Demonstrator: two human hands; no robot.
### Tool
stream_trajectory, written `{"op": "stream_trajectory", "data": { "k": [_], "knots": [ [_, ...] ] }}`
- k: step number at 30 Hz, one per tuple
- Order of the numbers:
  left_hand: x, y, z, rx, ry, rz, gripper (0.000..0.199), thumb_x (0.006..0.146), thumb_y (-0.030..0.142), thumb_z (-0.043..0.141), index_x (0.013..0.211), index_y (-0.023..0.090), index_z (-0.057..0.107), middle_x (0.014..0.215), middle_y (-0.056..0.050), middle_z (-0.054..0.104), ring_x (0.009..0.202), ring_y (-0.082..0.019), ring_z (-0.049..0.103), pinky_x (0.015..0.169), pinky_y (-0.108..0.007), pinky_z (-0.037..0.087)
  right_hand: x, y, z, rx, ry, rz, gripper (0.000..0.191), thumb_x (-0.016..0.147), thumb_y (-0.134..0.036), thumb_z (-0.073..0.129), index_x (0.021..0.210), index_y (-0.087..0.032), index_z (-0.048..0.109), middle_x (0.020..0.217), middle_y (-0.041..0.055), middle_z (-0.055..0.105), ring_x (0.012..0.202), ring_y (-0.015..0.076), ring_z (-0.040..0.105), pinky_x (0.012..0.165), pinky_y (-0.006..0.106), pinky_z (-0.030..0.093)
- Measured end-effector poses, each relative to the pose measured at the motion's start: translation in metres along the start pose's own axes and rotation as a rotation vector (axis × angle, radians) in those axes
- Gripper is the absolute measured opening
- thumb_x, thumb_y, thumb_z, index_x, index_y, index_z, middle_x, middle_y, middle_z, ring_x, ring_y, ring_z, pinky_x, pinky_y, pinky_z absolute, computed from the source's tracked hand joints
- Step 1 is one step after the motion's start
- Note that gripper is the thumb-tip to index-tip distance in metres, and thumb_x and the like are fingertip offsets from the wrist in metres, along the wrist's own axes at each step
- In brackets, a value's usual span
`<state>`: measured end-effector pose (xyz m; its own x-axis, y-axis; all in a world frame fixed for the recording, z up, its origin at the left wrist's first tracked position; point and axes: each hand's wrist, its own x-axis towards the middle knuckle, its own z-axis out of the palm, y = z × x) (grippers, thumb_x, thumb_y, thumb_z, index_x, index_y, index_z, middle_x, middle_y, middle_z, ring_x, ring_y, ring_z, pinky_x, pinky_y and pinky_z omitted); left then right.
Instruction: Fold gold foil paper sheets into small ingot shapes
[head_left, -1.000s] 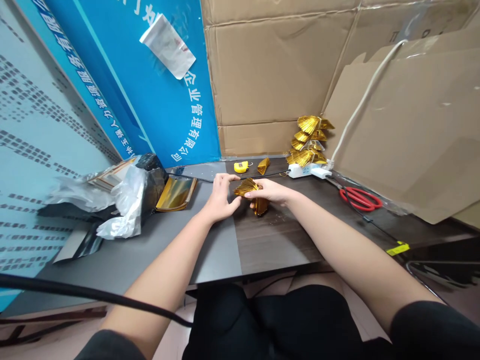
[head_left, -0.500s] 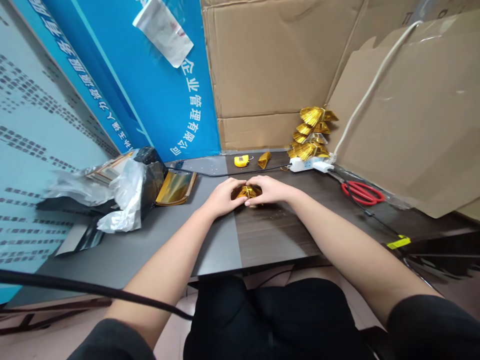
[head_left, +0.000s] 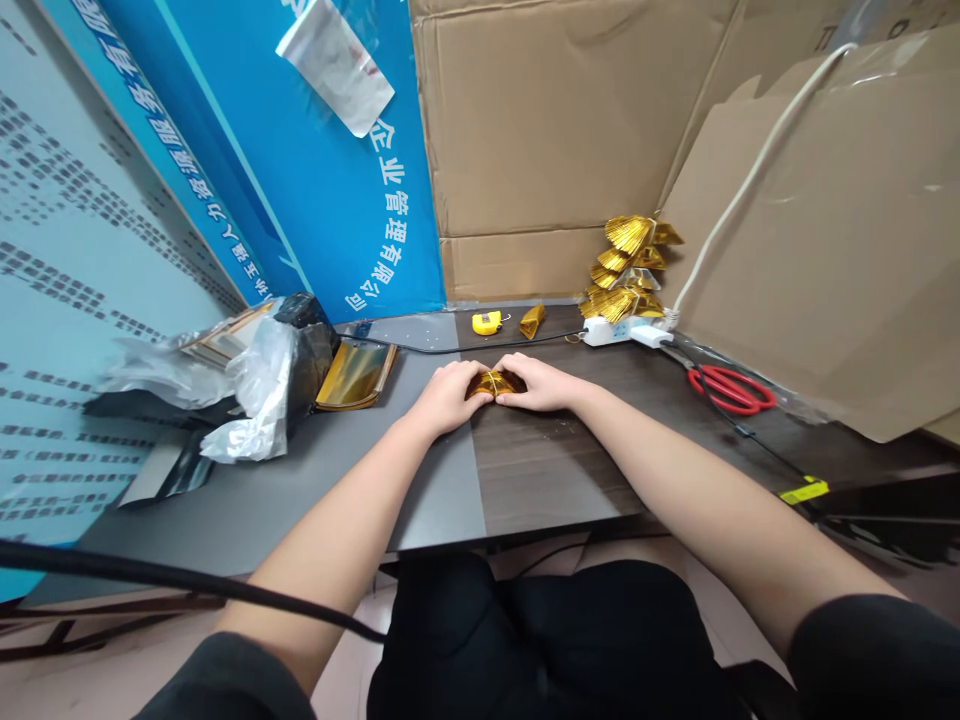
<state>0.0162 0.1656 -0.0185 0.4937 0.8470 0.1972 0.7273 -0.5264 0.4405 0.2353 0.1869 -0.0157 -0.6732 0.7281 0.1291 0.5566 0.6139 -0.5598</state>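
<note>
Between my two hands is a piece of folded gold foil paper point(head_left: 495, 384), with a pale band around its middle. My left hand point(head_left: 450, 396) curls around its left end, thumb at the near side. The right end is gripped by my right hand point(head_left: 536, 384), its thumb close to the band. My fingers cover both ends of the foil. A stack of flat gold foil sheets point(head_left: 355, 376) lies to the left of my left hand. Beyond my hands sits a small folded gold piece point(head_left: 532, 321).
A yellow tape measure point(head_left: 487, 322) lies at the back. Pleated gold foil fans point(head_left: 630, 265) are piled behind a white power strip point(head_left: 606, 331). Red-handled scissors point(head_left: 731, 390) lie at right. Crumpled plastic wrapping point(head_left: 259, 385) stands at left, and cardboard point(head_left: 555, 130) lines the back.
My thumbs have shifted slightly on the gold foil, and the band at its middle shows more plainly. The whole view has moved a little.
</note>
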Motion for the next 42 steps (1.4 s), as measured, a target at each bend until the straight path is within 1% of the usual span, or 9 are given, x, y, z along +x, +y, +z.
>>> {"op": "stream_trajectory", "data": {
  "k": [4, 7, 12, 14, 23, 30, 34, 38, 42],
  "knots": [
    [-0.003, 0.003, 0.005, 0.033, -0.025, -0.047, 0.017, 0.091, 0.034, 0.06, 0.103, 0.023, 0.059, 0.1, -0.006, 0.067, 0.097, -0.024, 0.06, 0.088, -0.039, 0.052, 0.001, 0.003, 0.001, -0.021, -0.001, -0.02, 0.021, 0.083, -0.035, 0.065, 0.094, -0.02, 0.055, 0.091, 0.0054, 0.06, 0.086, 0.0221, 0.053, 0.078, 0.035, 0.043],
    [-0.005, 0.006, 0.01, 0.053, -0.043, -0.089, 0.021, 0.094, 0.038, 0.054, 0.109, 0.022, 0.056, 0.108, -0.009, 0.064, 0.105, -0.027, 0.059, 0.093, -0.044, 0.051, 0.002, 0.004, 0.003, -0.045, 0.005, -0.025, 0.02, 0.082, -0.033, 0.064, 0.093, -0.02, 0.052, 0.089, 0.0049, 0.057, 0.086, 0.0221, 0.051, 0.077, 0.035, 0.043],
    [-0.007, 0.007, 0.019, 0.062, -0.045, -0.122, 0.047, 0.098, 0.041, 0.044, 0.14, 0.02, 0.043, 0.137, -0.017, 0.055, 0.128, -0.031, 0.051, 0.106, -0.05, 0.045, 0.004, 0.005, 0.013, -0.101, -0.003, -0.04, 0.013, 0.085, -0.03, 0.056, 0.09, -0.021, 0.047, 0.091, 0.0072, 0.055, 0.087, 0.0243, 0.049, 0.078, 0.038, 0.044],
    [-0.006, 0.006, 0.021, 0.064, -0.043, -0.123, 0.053, 0.099, 0.042, 0.043, 0.146, 0.019, 0.038, 0.141, -0.018, 0.052, 0.133, -0.032, 0.049, 0.109, -0.051, 0.043, 0.005, 0.004, 0.017, -0.128, -0.002, -0.038, 0.011, 0.085, -0.027, 0.053, 0.089, -0.022, 0.044, 0.093, 0.0086, 0.054, 0.088, 0.0258, 0.049, 0.08, 0.041, 0.045],
    [-0.005, 0.009, 0.021, 0.077, -0.044, -0.135, 0.05, 0.098, 0.044, 0.043, 0.141, 0.018, 0.044, 0.136, -0.018, 0.055, 0.126, -0.033, 0.052, 0.106, -0.053, 0.045, 0.007, 0.001, 0.017, -0.193, -0.038, -0.056, 0.008, 0.088, -0.026, 0.049, 0.087, -0.022, 0.042, 0.098, 0.0121, 0.054, 0.09, 0.0277, 0.049, 0.086, 0.047, 0.046],
    [-0.009, 0.005, 0.012, 0.079, -0.11, -0.13, 0.075, 0.094, 0.052, 0.05, 0.155, 0.015, 0.025, 0.15, -0.024, 0.044, 0.143, -0.039, 0.043, 0.113, -0.054, 0.041, 0.005, 0.0, 0.014, -0.179, -0.029, -0.074, 0.017, 0.087, -0.03, 0.052, 0.084, -0.024, 0.036, 0.092, 0.0094, 0.053, 0.087, 0.0274, 0.047, 0.079, 0.045, 0.046],
    [-0.01, 0.006, 0.007, 0.092, -0.157, -0.144, 0.064, 0.095, 0.049, 0.048, 0.15, 0.018, 0.033, 0.146, -0.021, 0.047, 0.14, -0.037, 0.045, 0.113, -0.053, 0.041, 0.003, 0.001, 0.013, -0.139, -0.012, -0.098, 0.019, 0.08, -0.024, 0.053, 0.083, -0.025, 0.035, 0.089, 0.0067, 0.051, 0.086, 0.0255, 0.047, 0.077, 0.041, 0.044],
    [-0.01, 0.015, 0.004, 0.106, -0.191, -0.16, 0.044, 0.098, 0.044, 0.04, 0.133, 0.019, 0.047, 0.133, -0.017, 0.052, 0.127, -0.034, 0.051, 0.107, -0.054, 0.045, 0.004, 0.002, 0.015, -0.099, 0.027, -0.104, 0.016, 0.081, -0.025, 0.053, 0.084, -0.024, 0.038, 0.085, 0.0049, 0.05, 0.084, 0.0239, 0.046, 0.075, 0.038, 0.042],
    [-0.009, 0.021, 0.001, 0.118, -0.213, -0.174, 0.037, 0.098, 0.044, 0.037, 0.123, 0.019, 0.05, 0.129, -0.015, 0.052, 0.124, -0.033, 0.05, 0.106, -0.054, 0.045, 0.005, 0.004, 0.018, -0.062, 0.038, -0.111, 0.011, 0.081, -0.026, 0.055, 0.086, -0.022, 0.045, 0.085, 0.0052, 0.052, 0.083, 0.0229, 0.049, 0.075, 0.036, 0.043]
  ]
}}
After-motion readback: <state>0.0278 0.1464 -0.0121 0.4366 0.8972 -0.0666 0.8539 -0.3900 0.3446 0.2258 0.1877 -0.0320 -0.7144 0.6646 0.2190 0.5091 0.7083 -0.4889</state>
